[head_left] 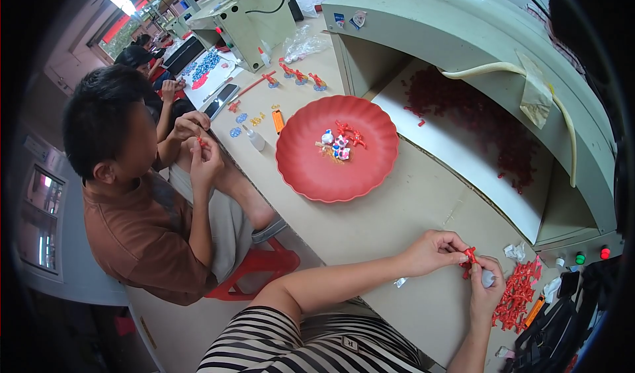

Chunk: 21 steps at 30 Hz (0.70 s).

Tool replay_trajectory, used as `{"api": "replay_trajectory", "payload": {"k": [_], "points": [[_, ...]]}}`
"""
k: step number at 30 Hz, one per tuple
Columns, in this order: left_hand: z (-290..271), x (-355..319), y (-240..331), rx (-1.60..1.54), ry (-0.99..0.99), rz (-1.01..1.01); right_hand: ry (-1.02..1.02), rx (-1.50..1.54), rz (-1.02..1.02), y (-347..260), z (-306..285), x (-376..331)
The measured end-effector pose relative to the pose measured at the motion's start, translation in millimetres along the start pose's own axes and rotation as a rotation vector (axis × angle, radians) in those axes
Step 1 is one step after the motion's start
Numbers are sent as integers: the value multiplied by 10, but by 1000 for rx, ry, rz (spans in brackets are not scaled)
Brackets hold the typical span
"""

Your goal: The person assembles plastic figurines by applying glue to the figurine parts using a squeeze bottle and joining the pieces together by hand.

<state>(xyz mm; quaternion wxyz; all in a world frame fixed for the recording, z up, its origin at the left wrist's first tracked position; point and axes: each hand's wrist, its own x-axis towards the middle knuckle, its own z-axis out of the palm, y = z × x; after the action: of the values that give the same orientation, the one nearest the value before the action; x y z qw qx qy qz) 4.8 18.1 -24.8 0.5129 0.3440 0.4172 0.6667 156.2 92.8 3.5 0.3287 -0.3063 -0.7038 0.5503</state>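
A small glossy red plastic figure is pinched between the thumb and fingers of my left hand, over the table's near right part. Close against it, my right hand is closed around a small whitish squeeze bottle, mostly hidden by the fingers. The fingertips of both hands meet at the figure. Just right of my right hand lies a heap of similar red figures. A crumpled white scrap rests beyond the heap.
A scalloped red tray holds red pieces and wrapped sweets. On the right, a pale green cabinet contains many red pieces. A seated co-worker handles a small red piece at left. A bottle and orange lighter stand near the tray.
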Motion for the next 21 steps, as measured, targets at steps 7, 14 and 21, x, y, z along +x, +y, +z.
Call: {"api": "replay_trajectory", "payload": {"k": [7, 14, 21], "points": [[-18, -3, 26, 40, -43, -46, -4, -17, -9, 11, -6, 5], [12, -3, 7, 9, 1, 6, -6, -21, -10, 10, -7, 6], [2, 2, -6, 21, -4, -1, -3, -38, -15, 1, -3, 6]]}}
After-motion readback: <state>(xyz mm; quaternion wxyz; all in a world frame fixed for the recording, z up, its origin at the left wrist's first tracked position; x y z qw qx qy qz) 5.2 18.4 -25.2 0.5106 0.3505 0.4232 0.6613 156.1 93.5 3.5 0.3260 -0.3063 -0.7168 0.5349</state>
